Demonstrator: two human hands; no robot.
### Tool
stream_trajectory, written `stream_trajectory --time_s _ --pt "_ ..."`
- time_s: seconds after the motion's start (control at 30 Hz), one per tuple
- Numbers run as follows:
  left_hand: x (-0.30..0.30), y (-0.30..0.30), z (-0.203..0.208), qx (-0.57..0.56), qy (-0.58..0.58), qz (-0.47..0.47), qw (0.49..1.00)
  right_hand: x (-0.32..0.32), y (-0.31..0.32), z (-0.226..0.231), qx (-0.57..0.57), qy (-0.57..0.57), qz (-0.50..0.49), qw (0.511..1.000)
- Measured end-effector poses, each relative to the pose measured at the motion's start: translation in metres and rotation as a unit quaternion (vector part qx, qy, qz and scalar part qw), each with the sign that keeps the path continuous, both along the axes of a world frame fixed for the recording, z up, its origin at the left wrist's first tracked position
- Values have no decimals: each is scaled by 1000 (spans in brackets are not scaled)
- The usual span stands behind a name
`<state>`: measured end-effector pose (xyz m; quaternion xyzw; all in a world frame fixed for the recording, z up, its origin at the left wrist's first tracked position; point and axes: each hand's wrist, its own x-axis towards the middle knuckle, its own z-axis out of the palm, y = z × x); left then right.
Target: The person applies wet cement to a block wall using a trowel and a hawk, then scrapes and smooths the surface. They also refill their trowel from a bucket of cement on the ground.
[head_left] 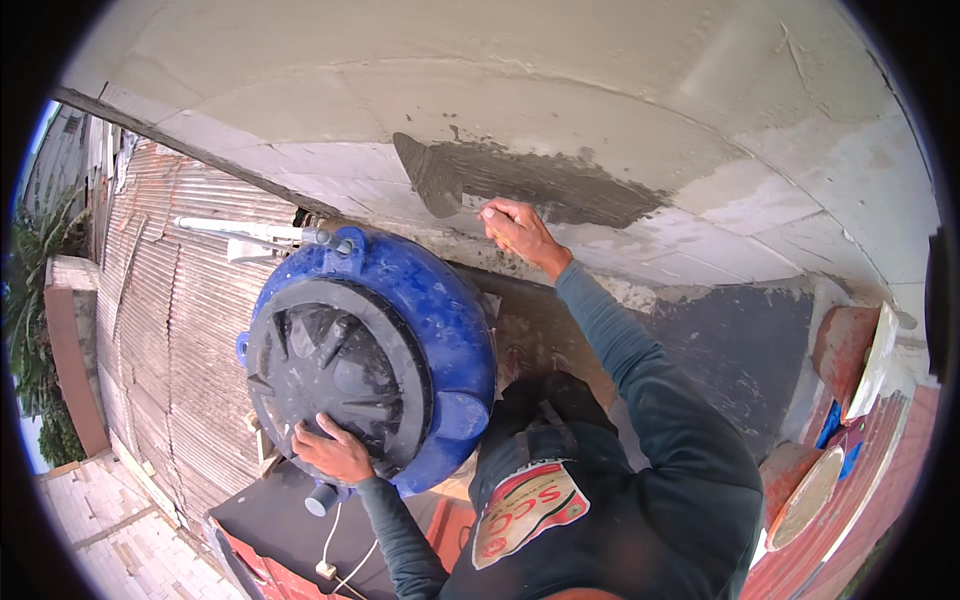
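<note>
My right hand (pixel 522 235) is closed around the handle of a trowel, and its grey, mortar-coated blade (pixel 430 180) lies against the wall (pixel 560 100). Beside the blade, a dark patch of wet mortar (pixel 560 185) spreads to the right over the pale blocks. My left hand (pixel 333 450) rests with fingers spread on the black lid (pixel 345 375) of a blue water tank (pixel 455 330). Nothing shows in that hand, though its palm is hidden.
White pipes (pixel 235 230) run from the tank across a rusty corrugated roof (pixel 190 330). At the right stand a tilted reddish container (pixel 848 345) and a bucket of mortar (pixel 808 500). A white cable (pixel 328 550) hangs below the tank.
</note>
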<state>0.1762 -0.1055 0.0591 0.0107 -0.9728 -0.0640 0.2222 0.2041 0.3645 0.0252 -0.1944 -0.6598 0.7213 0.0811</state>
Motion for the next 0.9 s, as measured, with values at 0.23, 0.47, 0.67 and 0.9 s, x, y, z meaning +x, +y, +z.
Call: stream_trajectory --time_s 0.23,0.47,0.67,0.9 --pt "0 -1 1 -13 6 -5 1000 49 29 -3 23 7 -37 999" --pt "-1 2 0 -10 16 -1 1000 101 43 29 62 -42 -65 995" --pt "-1 1 3 -6 0 11 1000 128 45 68 137 -87 -80 983" --pt "1 1 7 23 -16 32 999 153 27 127 420 -158 -87 889"
